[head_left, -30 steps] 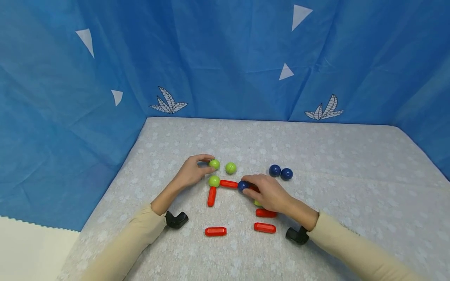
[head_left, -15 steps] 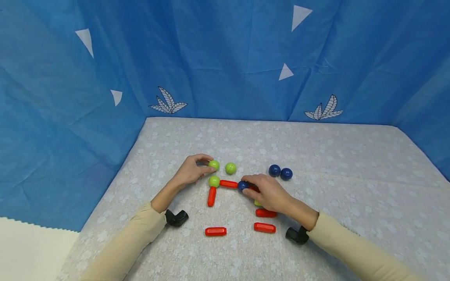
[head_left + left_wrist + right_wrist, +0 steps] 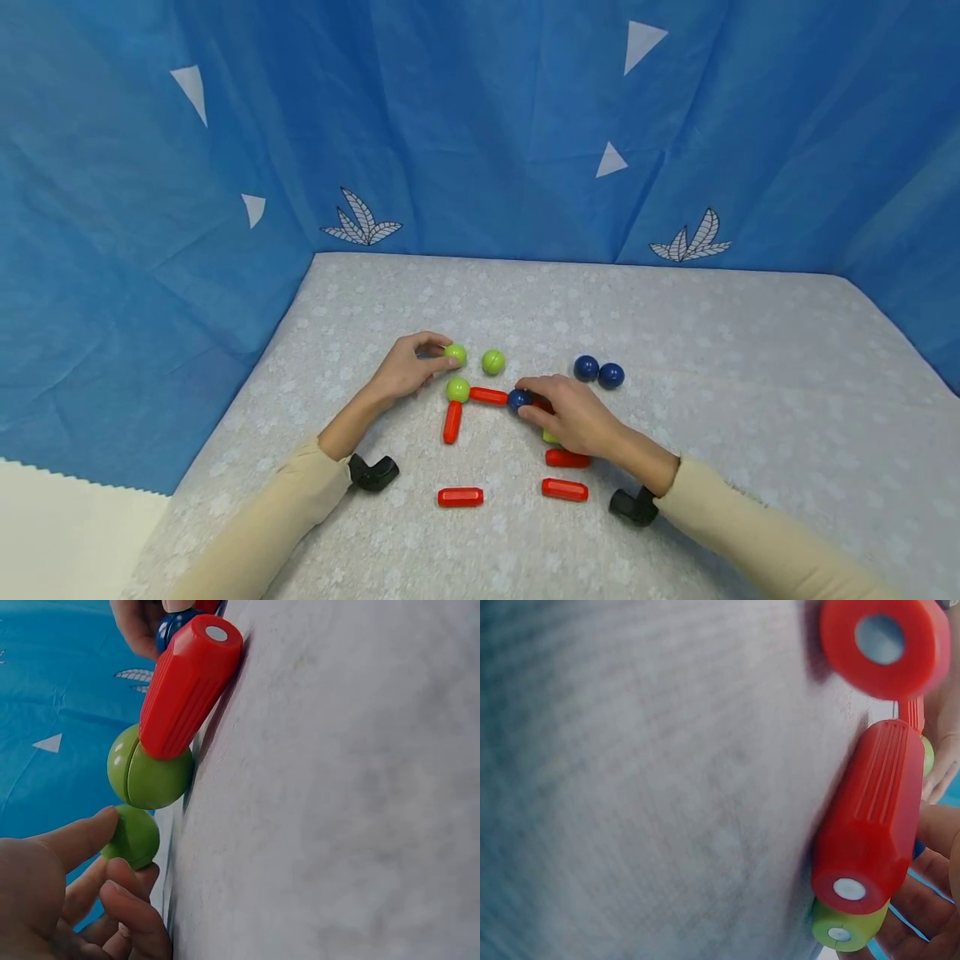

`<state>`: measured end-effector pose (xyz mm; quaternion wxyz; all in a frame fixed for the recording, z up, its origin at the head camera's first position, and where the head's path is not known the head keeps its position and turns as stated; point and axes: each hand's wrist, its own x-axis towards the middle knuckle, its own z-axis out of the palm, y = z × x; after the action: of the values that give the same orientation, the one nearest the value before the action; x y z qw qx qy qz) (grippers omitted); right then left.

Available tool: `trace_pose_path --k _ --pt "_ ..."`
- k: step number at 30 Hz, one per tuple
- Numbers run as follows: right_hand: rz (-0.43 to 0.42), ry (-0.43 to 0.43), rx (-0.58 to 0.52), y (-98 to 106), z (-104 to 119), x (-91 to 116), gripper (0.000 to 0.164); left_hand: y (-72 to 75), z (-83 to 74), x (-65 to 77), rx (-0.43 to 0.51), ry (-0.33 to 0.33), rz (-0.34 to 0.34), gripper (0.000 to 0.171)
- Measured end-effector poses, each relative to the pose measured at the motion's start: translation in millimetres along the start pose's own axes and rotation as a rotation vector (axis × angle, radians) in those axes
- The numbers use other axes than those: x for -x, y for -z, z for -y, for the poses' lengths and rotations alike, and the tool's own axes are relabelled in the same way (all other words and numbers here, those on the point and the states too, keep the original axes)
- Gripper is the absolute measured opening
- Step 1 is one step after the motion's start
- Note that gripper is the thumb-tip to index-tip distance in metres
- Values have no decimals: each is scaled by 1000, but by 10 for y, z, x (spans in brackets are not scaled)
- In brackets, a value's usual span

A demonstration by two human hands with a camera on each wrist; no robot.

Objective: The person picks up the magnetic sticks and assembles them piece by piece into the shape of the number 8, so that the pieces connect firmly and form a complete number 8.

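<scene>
Mid-frame: left grip [image 3: 408, 365] pinches green ball [image 3: 455, 355], right of knuckles; right grip [image 3: 572, 411] pinches blue ball [image 3: 517, 400], left of knuckles

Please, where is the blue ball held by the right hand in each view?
Head: blue ball below and slightly right of centre.
Left wrist: blue ball near the top, left of centre, partly hidden.
Right wrist: only a blue sliver, far right, beside a red rod.
Shared landmark: the right hand pinching it.

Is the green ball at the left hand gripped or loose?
Gripped: the left wrist view shows the left hand pinching the green ball between thumb and fingers. Whether it touches the cloth, I cannot tell.
</scene>
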<state>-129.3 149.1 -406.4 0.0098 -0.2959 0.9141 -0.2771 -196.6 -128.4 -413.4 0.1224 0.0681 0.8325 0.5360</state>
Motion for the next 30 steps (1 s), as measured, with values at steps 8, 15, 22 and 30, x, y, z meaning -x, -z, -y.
trace_pose_path --k 8,15,22,30 --pt "-5 5 -18 -4 9 1 32 89 35 167 -1 -91 -64 39" --pt "11 -1 -14 23 -6 7 34 180 58 431 -57 -119 -23 40" --pt "9 7 -13 21 -10 1 34 211 63 732 -86 -150 72 35" --pt "8 7 -11 24 -6 10 33 172 102 920 -123 -193 292 31"
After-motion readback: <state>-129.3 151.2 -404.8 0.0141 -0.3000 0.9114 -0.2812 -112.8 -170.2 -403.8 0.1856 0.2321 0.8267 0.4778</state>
